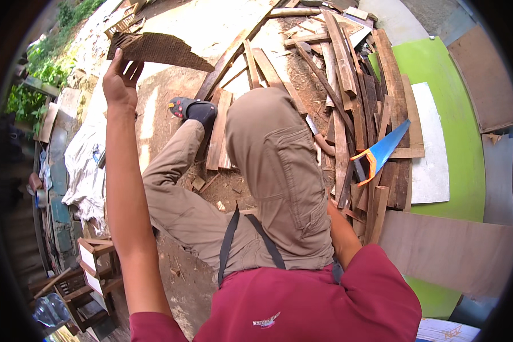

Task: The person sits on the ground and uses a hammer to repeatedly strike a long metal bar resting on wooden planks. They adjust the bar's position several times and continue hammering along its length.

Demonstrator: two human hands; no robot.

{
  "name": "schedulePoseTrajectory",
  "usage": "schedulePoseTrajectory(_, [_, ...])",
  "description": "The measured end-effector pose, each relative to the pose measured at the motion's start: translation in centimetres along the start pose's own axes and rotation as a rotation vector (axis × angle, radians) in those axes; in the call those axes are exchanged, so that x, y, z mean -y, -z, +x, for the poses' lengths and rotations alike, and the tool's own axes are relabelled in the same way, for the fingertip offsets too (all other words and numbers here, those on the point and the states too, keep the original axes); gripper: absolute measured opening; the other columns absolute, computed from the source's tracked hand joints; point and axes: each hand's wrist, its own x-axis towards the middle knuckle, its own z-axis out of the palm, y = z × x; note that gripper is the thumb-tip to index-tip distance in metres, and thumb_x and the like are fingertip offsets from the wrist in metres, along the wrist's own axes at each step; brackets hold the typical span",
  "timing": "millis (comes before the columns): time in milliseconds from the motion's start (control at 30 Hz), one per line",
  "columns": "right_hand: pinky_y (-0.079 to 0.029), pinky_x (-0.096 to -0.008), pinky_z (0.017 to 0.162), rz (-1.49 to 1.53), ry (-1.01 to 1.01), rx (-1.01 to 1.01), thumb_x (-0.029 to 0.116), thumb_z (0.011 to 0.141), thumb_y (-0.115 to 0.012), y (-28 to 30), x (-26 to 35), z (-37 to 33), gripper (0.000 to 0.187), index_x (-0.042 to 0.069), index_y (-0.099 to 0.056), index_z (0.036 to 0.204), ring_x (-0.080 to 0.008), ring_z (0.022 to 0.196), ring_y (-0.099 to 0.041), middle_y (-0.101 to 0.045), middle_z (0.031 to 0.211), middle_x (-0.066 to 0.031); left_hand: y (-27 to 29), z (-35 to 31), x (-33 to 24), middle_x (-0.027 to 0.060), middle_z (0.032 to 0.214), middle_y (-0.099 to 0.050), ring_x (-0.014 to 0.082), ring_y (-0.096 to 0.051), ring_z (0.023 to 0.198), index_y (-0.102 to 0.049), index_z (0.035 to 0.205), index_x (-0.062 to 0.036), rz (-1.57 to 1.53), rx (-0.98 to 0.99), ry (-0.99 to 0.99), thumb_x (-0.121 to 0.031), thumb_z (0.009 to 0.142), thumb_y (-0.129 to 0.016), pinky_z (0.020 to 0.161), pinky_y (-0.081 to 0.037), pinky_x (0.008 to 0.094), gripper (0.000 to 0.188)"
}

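Observation:
My left hand is raised at the upper left, gripping the lower edge of a dark, rough wooden board. One end of the board tapers to a point toward the right. My right forearm passes beside my bent right leg, and the leg hides the hand. Nearest that side is a handsaw with a blue blade and an orange and black handle, resting on piled timber. Another saw with a curved wooden handle lies partly hidden beyond my knee.
Loose planks lie near my left foot. To the right are a green sheet, a white panel and brown boards. White cloth and a small wooden frame stand to the left, with a plastic bottle below.

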Motion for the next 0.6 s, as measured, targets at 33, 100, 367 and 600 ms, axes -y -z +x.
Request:
schedulePoseTrajectory(33, [-0.058, -0.0399, 0.080, 0.032, 0.026, -0.004, 0.030, 0.092, -0.073, 2.4, 0.9, 1.0, 0.048, -0.002, -0.063, 0.126, -0.0282, 0.096, -0.072, -0.071, 0.114, -0.0166, 0.6, -0.3, 1.2, 0.0088, 0.110, -0.063, 0.0264, -0.062, 0.104, -0.062, 0.118, -0.0055, -0.048, -0.047, 0.033, -0.026, 0.096, -0.066, 0.097, -0.052, 0.0430, 0.030])
schedulePoseTrajectory(100, [-0.058, -0.0388, 0.078, 0.137, 0.124, 0.034, 0.031, 0.092, -0.073, 7.6, 6.4, 1.9, 0.049, -0.003, -0.062, 0.125, -0.0269, 0.093, -0.072, -0.071, 0.112, -0.0160, 3.4, -1.7, 1.5, 0.0117, 0.114, -0.059, 0.0289, -0.060, 0.106, -0.061, 0.119, -0.0039, -0.111, -0.185, 0.052, -0.028, 0.095, -0.067, 0.098, -0.052, 0.0453, 0.035])
schedulePoseTrajectory(367, [-0.057, -0.0342, 0.070, 0.374, 0.159, -0.117, 0.034, 0.091, -0.075, 32.7, -1.9, 2.2, 0.053, -0.005, -0.060, 0.123, -0.0219, 0.082, -0.070, -0.071, 0.105, -0.0136, 1.7, -9.7, 18.0, 0.0200, 0.125, -0.053, 0.0347, -0.056, 0.116, -0.053, 0.129, -0.0021, -0.424, -0.427, 0.459, -0.032, 0.098, -0.062, 0.103, -0.051, 0.0541, 0.043])
schedulePoseTrajectory(600, [-0.045, -0.0211, 0.050, 0.715, 0.072, -0.293, 0.036, 0.093, -0.074, 53.5, -2.0, -3.2, 0.047, -0.003, -0.058, 0.113, -0.0065, 0.057, -0.052, -0.060, 0.084, -0.0016, 5.2, -18.1, 30.4, 0.0209, 0.129, -0.054, 0.0388, -0.060, 0.111, -0.050, 0.131, 0.0008, -0.409, -0.506, 0.652, -0.022, 0.098, -0.065, 0.092, -0.056, 0.0570, 0.043])
